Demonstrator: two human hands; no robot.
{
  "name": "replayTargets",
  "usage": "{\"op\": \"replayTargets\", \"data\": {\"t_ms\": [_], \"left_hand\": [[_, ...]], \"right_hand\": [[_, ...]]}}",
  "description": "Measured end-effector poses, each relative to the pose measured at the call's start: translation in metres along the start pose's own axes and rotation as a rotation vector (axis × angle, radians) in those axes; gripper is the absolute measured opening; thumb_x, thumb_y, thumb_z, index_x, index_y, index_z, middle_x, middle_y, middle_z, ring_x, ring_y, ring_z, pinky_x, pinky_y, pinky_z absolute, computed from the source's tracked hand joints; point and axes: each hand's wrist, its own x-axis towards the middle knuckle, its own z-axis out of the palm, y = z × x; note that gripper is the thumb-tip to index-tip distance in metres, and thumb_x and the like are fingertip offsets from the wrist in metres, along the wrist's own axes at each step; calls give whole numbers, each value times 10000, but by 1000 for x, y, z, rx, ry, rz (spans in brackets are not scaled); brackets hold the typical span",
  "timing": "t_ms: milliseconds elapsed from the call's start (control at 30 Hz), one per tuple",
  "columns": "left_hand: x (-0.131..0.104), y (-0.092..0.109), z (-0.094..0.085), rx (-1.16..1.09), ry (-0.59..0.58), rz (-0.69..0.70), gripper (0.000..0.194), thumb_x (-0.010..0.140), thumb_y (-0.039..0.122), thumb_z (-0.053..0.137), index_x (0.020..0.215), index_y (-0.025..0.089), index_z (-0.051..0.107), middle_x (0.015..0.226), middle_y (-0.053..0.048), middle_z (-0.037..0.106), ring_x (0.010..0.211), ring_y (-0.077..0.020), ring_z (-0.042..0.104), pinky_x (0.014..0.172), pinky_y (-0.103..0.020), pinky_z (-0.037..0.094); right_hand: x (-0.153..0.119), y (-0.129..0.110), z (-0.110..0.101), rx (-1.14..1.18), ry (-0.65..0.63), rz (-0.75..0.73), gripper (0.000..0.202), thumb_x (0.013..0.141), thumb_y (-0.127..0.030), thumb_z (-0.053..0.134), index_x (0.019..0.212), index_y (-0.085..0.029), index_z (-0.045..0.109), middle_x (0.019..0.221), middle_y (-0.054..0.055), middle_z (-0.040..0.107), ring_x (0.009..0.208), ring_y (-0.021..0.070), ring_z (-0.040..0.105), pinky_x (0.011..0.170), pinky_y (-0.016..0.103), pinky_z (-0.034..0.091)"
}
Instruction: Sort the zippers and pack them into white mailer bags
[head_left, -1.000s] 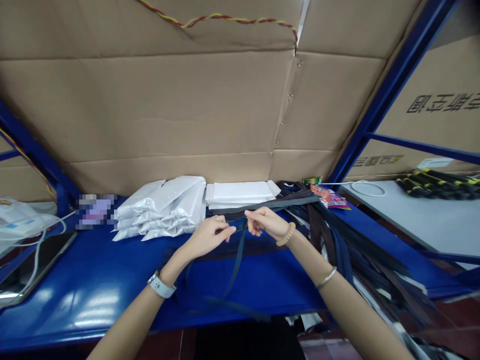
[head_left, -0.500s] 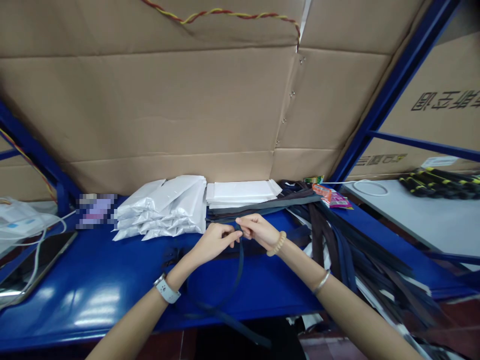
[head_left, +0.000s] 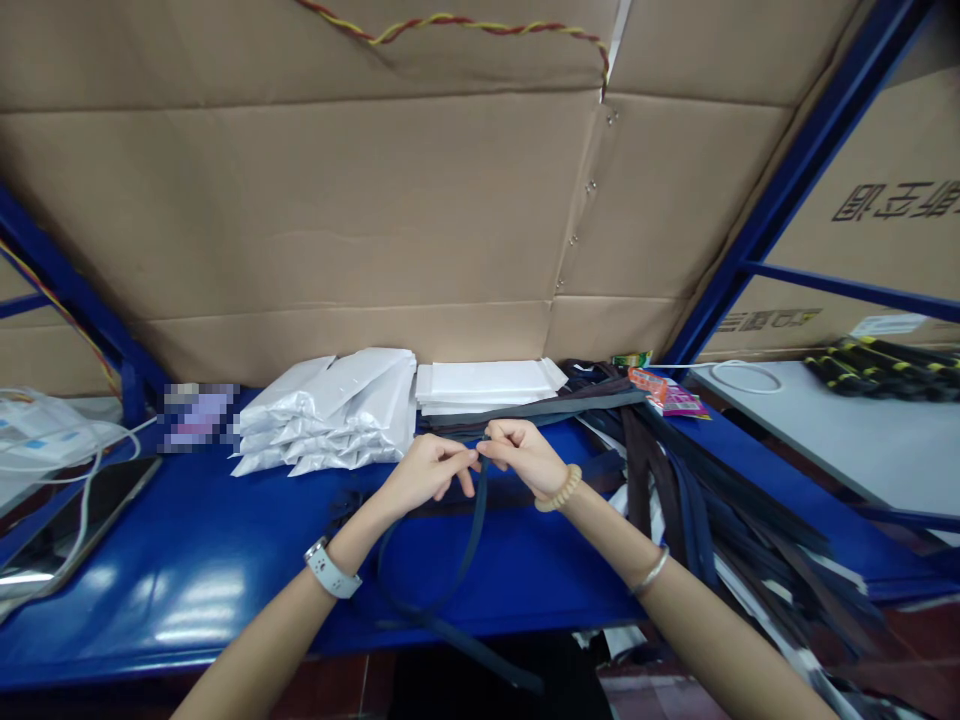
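A dark strip [head_left: 475,530] dangles looped above a blue bench [head_left: 247,545], its upper end pinched in a person's right hand [head_left: 523,457]; the left hand [head_left: 429,470] meets it there, its grip unclear. White packets [head_left: 337,410] lie stacked far left of the hands, more strips [head_left: 686,480] at right.

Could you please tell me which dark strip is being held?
The looped strip hanging between both hands; the other strips lie on the blue table, unheld.
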Motion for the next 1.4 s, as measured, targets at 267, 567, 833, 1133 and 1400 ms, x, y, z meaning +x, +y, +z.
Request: {"op": "replayTargets", "data": {"t_ms": [267, 567, 833, 1133, 1400], "left_hand": [[-9, 18, 1, 84, 76, 2, 401, 864, 411, 424, 719, 138, 679, 380, 15, 543, 375, -84, 386, 473, -194, 324], [-46, 11, -3, 225, 240, -51, 402, 856, 402, 428, 602, 165, 630, 341, 34, 508, 392, -108, 493, 637, -234, 426], [-102, -12, -28, 521, 366, -168, 464, 868, 437, 378, 490, 184, 470, 384, 27, 513, 418, -118, 495, 532, -239, 321], [-132, -27, -60, 637, 483, -317, 463, 856, 472, 363, 526, 194, 530, 418, 25, 540, 453, -131, 507, 523, -242, 293], [-132, -35, -66, 687, 398, -385, 448, 847, 492, 364, 565, 207, 564, 489, 26, 599, 495, -141, 541, 519, -229, 286]], "right_hand": [[-5, -13, 5, 14, 70, -32, 379, 740, -279, 656, 598, -200, 314, 496, -87, 337, 448, 60, 306, 461, 219, 239], [-31, -40, -37, 64, 363, -81, 370, 697, -251, 700, 600, -194, 348, 506, -79, 356, 448, 56, 348, 449, 210, 259], [-70, -39, -120, 23, 655, -72, 436, 603, -243, 749, 583, -203, 316, 506, -76, 354, 424, 56, 362, 408, 210, 276], [-94, -17, -157, -123, 740, 33, 449, 554, -332, 761, 576, -212, 329, 476, -76, 356, 402, 69, 377, 372, 213, 268], [-95, 1, -160, -586, 549, 181, 377, 646, -461, 676, 620, -213, 393, 492, -32, 493, 440, 112, 445, 448, 246, 347]]}}
